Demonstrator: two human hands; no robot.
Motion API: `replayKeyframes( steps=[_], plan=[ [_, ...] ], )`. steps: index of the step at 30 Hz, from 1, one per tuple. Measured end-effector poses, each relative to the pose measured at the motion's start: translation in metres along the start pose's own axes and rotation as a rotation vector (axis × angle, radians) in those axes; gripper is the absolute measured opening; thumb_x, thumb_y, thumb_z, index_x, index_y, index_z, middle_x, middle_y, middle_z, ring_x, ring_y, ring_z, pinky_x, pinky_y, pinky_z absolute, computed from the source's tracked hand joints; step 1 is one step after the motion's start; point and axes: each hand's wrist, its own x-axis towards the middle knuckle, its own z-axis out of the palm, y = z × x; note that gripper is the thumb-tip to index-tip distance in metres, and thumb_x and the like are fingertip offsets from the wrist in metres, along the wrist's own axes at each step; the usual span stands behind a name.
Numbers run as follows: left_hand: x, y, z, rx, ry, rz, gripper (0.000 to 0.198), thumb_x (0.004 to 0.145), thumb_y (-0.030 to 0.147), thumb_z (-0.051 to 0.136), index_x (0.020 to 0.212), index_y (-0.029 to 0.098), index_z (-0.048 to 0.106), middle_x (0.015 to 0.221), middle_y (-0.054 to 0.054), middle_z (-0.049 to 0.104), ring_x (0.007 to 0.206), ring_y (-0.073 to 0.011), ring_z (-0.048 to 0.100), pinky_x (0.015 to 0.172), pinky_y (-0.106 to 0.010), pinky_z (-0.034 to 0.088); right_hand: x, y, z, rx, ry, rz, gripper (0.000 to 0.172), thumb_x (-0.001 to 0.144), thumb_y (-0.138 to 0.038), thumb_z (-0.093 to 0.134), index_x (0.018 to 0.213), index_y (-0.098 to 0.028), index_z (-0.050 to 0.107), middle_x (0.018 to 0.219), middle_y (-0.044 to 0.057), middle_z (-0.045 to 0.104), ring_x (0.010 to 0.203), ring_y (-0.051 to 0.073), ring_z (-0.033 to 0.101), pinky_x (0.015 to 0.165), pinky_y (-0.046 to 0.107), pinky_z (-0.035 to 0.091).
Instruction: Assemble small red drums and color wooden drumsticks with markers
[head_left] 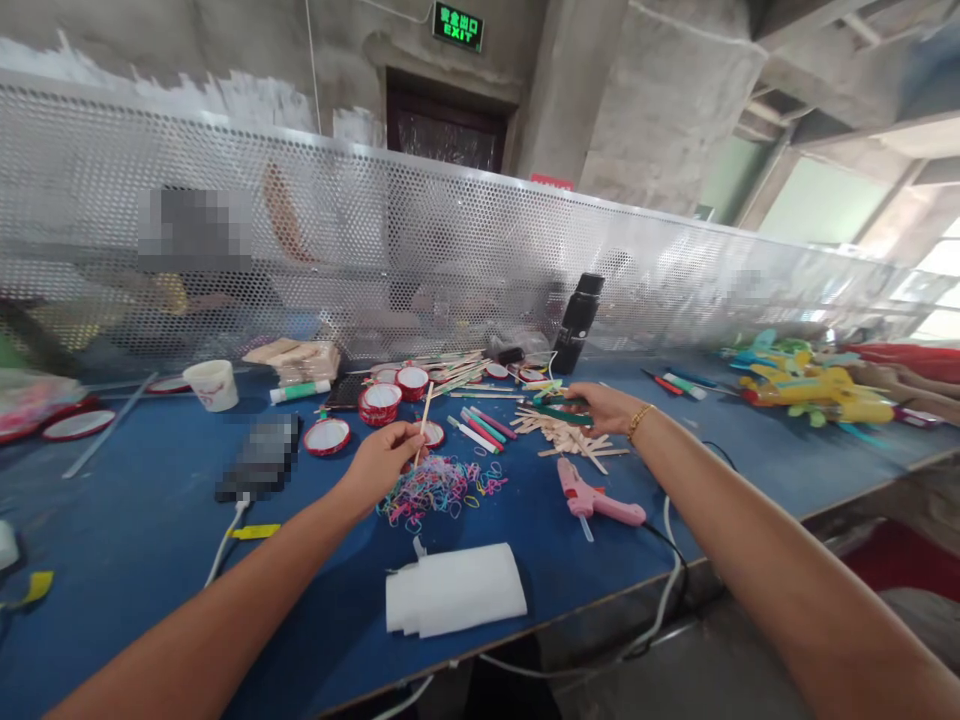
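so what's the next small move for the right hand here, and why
Probably close the right hand on one stick from the pile of wooden sticks and lift it clear. It rests at the pile's far edge beside a green stick, while the left hand already pinches one wooden stick upright.

Blue table (150, 520), pink glue gun (596, 500), white foam (454, 590), multicoloured bands (435, 485), red-rimmed lids (382, 400), black bottle (577, 322), silver perforated screen (375, 240).

Both forearms bare, no sleeves in view. Right wrist: thin gold-coloured bracelet (638, 421), possibly beaded; detail too small. Left wrist bare.
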Motion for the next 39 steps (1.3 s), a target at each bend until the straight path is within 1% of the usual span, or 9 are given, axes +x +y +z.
replayKeyframes(
  steps=[6, 11, 14, 17, 21, 24, 27, 33, 39],
  plan=[
    [0.002, -0.003, 0.000, -0.056, 0.022, 0.032, 0.032, 0.077, 0.051, 0.065, 0.079, 0.020, 0.058, 0.078, -0.003, 0.070, 0.071, -0.0170, 0.062, 0.065, -0.028, 0.047, -0.051, -0.006, 0.024, 0.291, -0.054, -0.097, 0.018, 0.082, -0.039, 0.044, 0.075, -0.023, 0.047, 0.086, 0.007, 0.064, 0.086, 0.021, 0.062, 0.077, 0.037, 0.052],
    [-0.003, 0.010, -0.002, 0.010, 0.005, 0.171, 0.028, 0.085, 0.049, 0.057, 0.086, 0.021, 0.060, 0.104, -0.007, 0.072, 0.096, -0.0213, 0.063, 0.089, -0.036, 0.047, -0.090, -0.002, 0.083, 0.359, -0.201, -0.254, 0.036, 0.089, -0.055, 0.035, 0.073, -0.024, 0.044, 0.091, 0.010, 0.068, 0.102, 0.028, 0.063, 0.087, 0.041, 0.051],
    [-0.012, 0.029, -0.001, 0.108, -0.090, 0.303, 0.021, 0.088, 0.041, 0.056, 0.084, 0.022, 0.063, 0.140, -0.009, 0.057, 0.127, -0.0250, 0.052, 0.103, -0.039, 0.040, -0.104, 0.005, 0.125, 0.397, -0.233, -0.245, 0.038, 0.091, -0.055, 0.031, 0.073, -0.024, 0.045, 0.090, 0.010, 0.069, 0.111, 0.030, 0.062, 0.091, 0.047, 0.051],
    [-0.024, 0.046, 0.005, 0.185, -0.259, 0.324, 0.018, 0.089, 0.038, 0.056, 0.082, 0.022, 0.063, 0.150, -0.007, 0.047, 0.133, -0.0273, 0.046, 0.099, -0.039, 0.044, -0.112, 0.006, 0.153, 0.544, -0.316, -0.268, 0.039, 0.091, -0.056, 0.032, 0.076, -0.024, 0.049, 0.103, 0.010, 0.072, 0.117, 0.031, 0.060, 0.093, 0.051, 0.051],
    [-0.048, 0.060, 0.011, 0.266, -0.569, 0.164, 0.026, 0.090, 0.045, 0.053, 0.086, 0.021, 0.061, 0.115, -0.009, 0.069, 0.097, -0.0214, 0.062, 0.086, -0.035, 0.048, -0.120, 0.000, 0.161, 0.574, -0.337, -0.392, 0.048, 0.090, -0.068, 0.029, 0.085, -0.026, 0.053, 0.122, 0.007, 0.067, 0.120, 0.030, 0.058, 0.092, 0.051, 0.050],
    [-0.067, 0.062, 0.000, 0.183, -0.714, 0.049, 0.033, 0.094, 0.051, 0.045, 0.081, 0.022, 0.056, 0.078, -0.004, 0.067, 0.079, -0.0179, 0.059, 0.083, -0.034, 0.048, -0.125, -0.003, 0.151, 0.481, -0.292, -0.523, 0.055, 0.089, -0.073, 0.022, 0.100, -0.030, 0.056, 0.137, 0.005, 0.059, 0.124, 0.030, 0.056, 0.093, 0.052, 0.048],
    [-0.080, 0.057, -0.028, 0.185, -0.583, -0.028, 0.032, 0.093, 0.051, 0.044, 0.079, 0.023, 0.050, 0.069, 0.000, 0.054, 0.060, -0.0150, 0.048, 0.067, -0.031, 0.049, -0.127, -0.002, 0.140, 0.262, -0.191, -0.630, 0.061, 0.089, -0.072, 0.020, 0.122, -0.032, 0.051, 0.144, 0.007, 0.052, 0.128, 0.032, 0.053, 0.094, 0.054, 0.047],
    [-0.070, 0.045, -0.085, 1.039, -0.024, 0.205, 0.015, 0.087, 0.025, 0.047, 0.076, 0.022, 0.057, 0.075, -0.005, 0.061, 0.072, -0.0214, 0.057, 0.070, -0.032, 0.040, -0.133, 0.000, 0.136, 0.202, -0.225, -0.663, 0.069, 0.085, -0.070, 0.019, 0.139, -0.034, 0.041, 0.144, 0.008, 0.051, 0.133, 0.034, 0.047, 0.095, 0.056, 0.046],
    [-0.045, 0.045, -0.064, 0.746, -0.015, 0.176, 0.022, 0.091, 0.026, 0.038, 0.082, 0.022, 0.057, 0.071, -0.001, 0.059, 0.064, -0.0169, 0.052, 0.060, -0.028, 0.036, -0.124, 0.003, 0.149, 0.189, -0.315, -0.605, 0.049, 0.088, -0.056, 0.034, 0.129, -0.034, 0.050, 0.134, 0.007, 0.056, 0.121, 0.031, 0.056, 0.091, 0.050, 0.046]
  ],
)
